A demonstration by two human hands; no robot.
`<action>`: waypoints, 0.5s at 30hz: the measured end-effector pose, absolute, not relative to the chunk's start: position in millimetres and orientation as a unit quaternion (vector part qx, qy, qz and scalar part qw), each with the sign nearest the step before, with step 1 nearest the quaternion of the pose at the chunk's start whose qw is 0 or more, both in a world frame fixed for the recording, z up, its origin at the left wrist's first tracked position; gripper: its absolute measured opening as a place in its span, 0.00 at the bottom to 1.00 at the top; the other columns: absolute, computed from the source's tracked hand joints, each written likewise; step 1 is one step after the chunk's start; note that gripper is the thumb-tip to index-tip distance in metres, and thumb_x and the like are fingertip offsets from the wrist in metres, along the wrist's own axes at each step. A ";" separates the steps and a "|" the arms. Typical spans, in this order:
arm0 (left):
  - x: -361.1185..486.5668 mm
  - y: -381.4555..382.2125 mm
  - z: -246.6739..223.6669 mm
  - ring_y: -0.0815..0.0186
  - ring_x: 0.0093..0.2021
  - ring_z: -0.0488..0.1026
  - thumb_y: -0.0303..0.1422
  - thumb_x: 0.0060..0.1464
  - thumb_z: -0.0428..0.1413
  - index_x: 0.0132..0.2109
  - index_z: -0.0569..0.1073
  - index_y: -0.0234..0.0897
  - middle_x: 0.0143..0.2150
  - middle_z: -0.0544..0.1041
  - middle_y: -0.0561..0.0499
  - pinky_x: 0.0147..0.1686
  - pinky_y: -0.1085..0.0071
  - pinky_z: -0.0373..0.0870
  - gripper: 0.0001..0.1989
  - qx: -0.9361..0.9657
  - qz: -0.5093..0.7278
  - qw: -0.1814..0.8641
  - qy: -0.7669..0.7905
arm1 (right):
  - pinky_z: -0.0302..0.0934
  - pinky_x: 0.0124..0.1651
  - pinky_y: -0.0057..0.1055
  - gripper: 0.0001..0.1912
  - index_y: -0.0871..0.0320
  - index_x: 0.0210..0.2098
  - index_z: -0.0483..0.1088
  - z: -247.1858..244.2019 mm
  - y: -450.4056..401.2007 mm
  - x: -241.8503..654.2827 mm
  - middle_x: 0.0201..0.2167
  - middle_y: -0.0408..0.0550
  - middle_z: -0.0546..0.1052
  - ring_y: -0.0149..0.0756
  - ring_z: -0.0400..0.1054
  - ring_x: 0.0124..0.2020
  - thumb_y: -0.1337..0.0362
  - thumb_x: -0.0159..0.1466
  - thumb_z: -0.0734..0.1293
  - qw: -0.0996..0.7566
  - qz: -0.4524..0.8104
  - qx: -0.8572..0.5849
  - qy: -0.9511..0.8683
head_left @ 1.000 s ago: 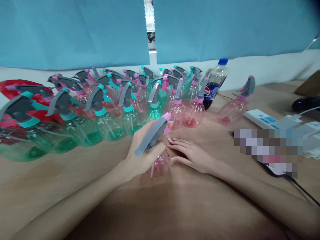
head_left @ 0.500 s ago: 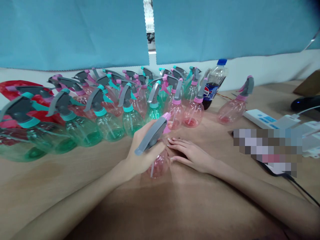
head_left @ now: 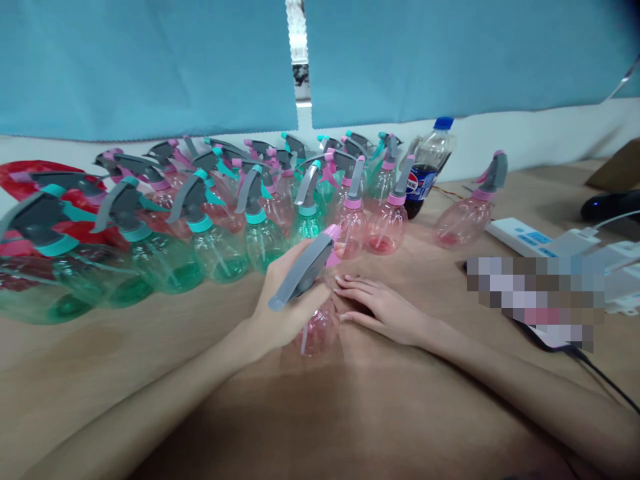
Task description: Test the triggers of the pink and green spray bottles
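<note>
- Plainly, in the head view, the left hand (head_left: 287, 293) is closed round the upper part of a pink spray bottle (head_left: 317, 335), just below its trigger head (head_left: 303, 272), which is grey with a pink nozzle.
- That bottle is near the middle of the desk (head_left: 310, 420), in front of the other bottles; a pale tube shows through its clear pink body.
- The right hand (head_left: 383, 310) lies low over the desk, palm down, fingers outstretched and close together, thumb set apart, with nothing in its grasp. Its fingertips point at the held bottle; whether they touch it, I cannot tell.
- Beyond the left hand runs a front row of green spray bottles (head_left: 167, 267) with turquoise collars and green liquid low inside. More spray bottles, pink and green, crowd behind them.
- At that row's right end are two pink bottles, the outer one (head_left: 387, 230) near a cola bottle (head_left: 425, 180) with a blue cap.
- Farther right, a lone pink sprayer (head_left: 463, 223) is well apart from the crowd, near a white power strip (head_left: 520, 238).
- Nearer the right forearm lies a flat device (head_left: 540, 307), its face pixelated, with a black cable (head_left: 607, 380).
- Red plastic (head_left: 45, 170) shows behind the bottles at far left.
</note>
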State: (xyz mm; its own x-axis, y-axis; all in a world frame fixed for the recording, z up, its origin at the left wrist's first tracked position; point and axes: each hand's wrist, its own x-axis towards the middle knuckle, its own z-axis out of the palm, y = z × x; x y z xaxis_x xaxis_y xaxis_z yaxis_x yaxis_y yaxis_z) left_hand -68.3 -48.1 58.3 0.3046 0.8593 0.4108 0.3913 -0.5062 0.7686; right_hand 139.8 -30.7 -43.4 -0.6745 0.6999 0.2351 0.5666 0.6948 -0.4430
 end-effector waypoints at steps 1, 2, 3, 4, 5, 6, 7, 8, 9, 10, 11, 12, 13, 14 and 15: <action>-68.1 -48.1 58.6 0.66 0.27 0.65 0.27 0.46 0.50 0.33 0.64 0.41 0.27 0.66 0.55 0.27 0.69 0.61 0.05 0.760 0.423 0.275 0.410 | 0.52 0.66 0.48 0.26 0.56 0.61 0.64 -43.4 -30.8 139.8 0.63 0.53 0.66 0.44 0.55 0.66 0.51 0.68 0.60 0.195 0.168 -0.353 -0.900; -68.0 -48.0 58.7 0.66 0.27 0.66 0.27 0.46 0.50 0.33 0.64 0.41 0.27 0.67 0.55 0.27 0.69 0.61 0.05 0.761 0.425 0.274 0.407 | 0.52 0.66 0.48 0.25 0.56 0.61 0.64 -43.4 -30.8 139.9 0.63 0.53 0.66 0.44 0.55 0.66 0.51 0.68 0.60 0.196 0.167 -0.352 -0.900; -67.9 -47.9 58.8 0.66 0.26 0.66 0.27 0.46 0.50 0.33 0.64 0.41 0.27 0.67 0.55 0.26 0.69 0.61 0.05 0.761 0.428 0.273 0.405 | 0.52 0.66 0.48 0.25 0.56 0.61 0.64 -43.6 -30.8 139.9 0.63 0.53 0.66 0.44 0.55 0.66 0.52 0.68 0.60 0.197 0.167 -0.352 -0.900; -67.8 -47.7 58.7 0.66 0.26 0.65 0.27 0.46 0.50 0.33 0.64 0.41 0.27 0.66 0.55 0.26 0.69 0.62 0.05 0.760 0.429 0.274 0.404 | 0.52 0.66 0.49 0.25 0.55 0.61 0.64 -43.9 -30.7 139.9 0.63 0.52 0.66 0.44 0.56 0.66 0.52 0.68 0.60 0.200 0.168 -0.352 -0.899; -67.8 -47.6 58.5 0.66 0.26 0.65 0.27 0.46 0.50 0.33 0.64 0.41 0.27 0.66 0.55 0.26 0.69 0.62 0.05 0.759 0.431 0.274 0.404 | 0.52 0.66 0.49 0.25 0.54 0.61 0.64 -44.2 -30.7 139.9 0.63 0.52 0.66 0.44 0.56 0.66 0.52 0.68 0.60 0.203 0.168 -0.351 -0.898; -67.8 -47.6 58.3 0.67 0.25 0.65 0.28 0.45 0.50 0.33 0.64 0.41 0.27 0.66 0.55 0.25 0.69 0.62 0.05 0.758 0.432 0.274 0.404 | 0.52 0.66 0.50 0.24 0.54 0.61 0.64 -44.6 -30.7 139.9 0.63 0.52 0.66 0.45 0.56 0.66 0.52 0.68 0.60 0.206 0.169 -0.350 -0.898; -67.9 -47.6 58.0 0.67 0.25 0.65 0.28 0.45 0.50 0.33 0.64 0.41 0.27 0.67 0.55 0.25 0.69 0.62 0.05 0.758 0.433 0.273 0.404 | 0.53 0.66 0.50 0.24 0.54 0.61 0.64 -44.9 -30.8 139.8 0.63 0.52 0.66 0.45 0.56 0.66 0.52 0.68 0.60 0.208 0.169 -0.350 -0.898; -68.0 -47.7 57.9 0.67 0.26 0.66 0.28 0.45 0.50 0.32 0.64 0.41 0.27 0.67 0.55 0.25 0.69 0.62 0.04 0.758 0.433 0.273 0.405 | 0.53 0.66 0.50 0.24 0.54 0.61 0.64 -45.0 -30.9 139.7 0.63 0.53 0.66 0.45 0.57 0.65 0.52 0.68 0.60 0.209 0.168 -0.351 -0.897; -68.2 -47.8 57.8 0.67 0.26 0.66 0.28 0.45 0.50 0.32 0.64 0.41 0.27 0.67 0.55 0.25 0.69 0.62 0.04 0.757 0.434 0.271 0.406 | 0.54 0.65 0.49 0.24 0.55 0.60 0.64 -45.1 -31.0 139.5 0.63 0.53 0.66 0.45 0.57 0.65 0.52 0.68 0.60 0.210 0.165 -0.354 -0.897; -68.3 -47.9 57.8 0.67 0.26 0.66 0.28 0.46 0.50 0.31 0.64 0.41 0.26 0.67 0.55 0.25 0.69 0.62 0.03 0.757 0.433 0.270 0.409 | 0.54 0.65 0.49 0.25 0.55 0.60 0.65 -45.1 -31.2 139.3 0.63 0.54 0.65 0.45 0.57 0.65 0.51 0.68 0.60 0.209 0.161 -0.358 -0.896; -68.5 -48.0 57.9 0.67 0.26 0.66 0.28 0.46 0.50 0.31 0.64 0.40 0.27 0.67 0.55 0.25 0.70 0.63 0.03 0.757 0.432 0.269 0.409 | 0.54 0.65 0.49 0.25 0.56 0.60 0.65 -45.0 -31.3 139.2 0.63 0.54 0.65 0.46 0.57 0.65 0.51 0.69 0.60 0.208 0.156 -0.364 -0.894; -68.6 -48.0 58.0 0.67 0.26 0.66 0.28 0.46 0.50 0.32 0.65 0.40 0.27 0.67 0.55 0.25 0.70 0.63 0.04 0.758 0.432 0.270 0.408 | 0.54 0.65 0.50 0.25 0.57 0.60 0.65 -44.9 -31.4 139.0 0.63 0.55 0.65 0.46 0.57 0.65 0.50 0.69 0.59 0.206 0.151 -0.371 -0.893; -68.7 -47.9 58.1 0.67 0.26 0.66 0.28 0.46 0.50 0.32 0.65 0.41 0.27 0.67 0.55 0.26 0.70 0.63 0.04 0.758 0.432 0.270 0.406 | 0.54 0.65 0.50 0.26 0.57 0.60 0.65 -44.9 -31.5 138.9 0.63 0.55 0.65 0.47 0.57 0.65 0.50 0.69 0.59 0.206 0.147 -0.378 -0.891; -68.8 -47.7 58.2 0.67 0.26 0.66 0.27 0.46 0.50 0.33 0.66 0.41 0.27 0.67 0.55 0.26 0.70 0.64 0.05 0.759 0.433 0.271 0.404 | 0.55 0.65 0.50 0.26 0.57 0.60 0.65 -45.0 -31.4 138.8 0.63 0.56 0.65 0.47 0.57 0.65 0.50 0.69 0.59 0.206 0.145 -0.384 -0.888; -68.9 -47.5 58.3 0.66 0.26 0.66 0.27 0.46 0.50 0.33 0.66 0.41 0.27 0.67 0.55 0.26 0.69 0.64 0.05 0.759 0.434 0.272 0.402 | 0.55 0.64 0.51 0.26 0.57 0.60 0.65 -45.2 -31.3 138.8 0.63 0.56 0.65 0.47 0.57 0.65 0.50 0.69 0.59 0.208 0.143 -0.389 -0.886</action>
State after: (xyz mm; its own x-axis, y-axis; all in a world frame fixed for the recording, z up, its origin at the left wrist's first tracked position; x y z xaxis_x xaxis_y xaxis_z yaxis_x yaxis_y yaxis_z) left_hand -68.9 -47.5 58.3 0.3000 0.8459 0.4409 0.3731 -0.5294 0.7619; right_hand 138.8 -31.3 -45.2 -0.6103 0.7493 0.2572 0.6306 0.6560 -0.4148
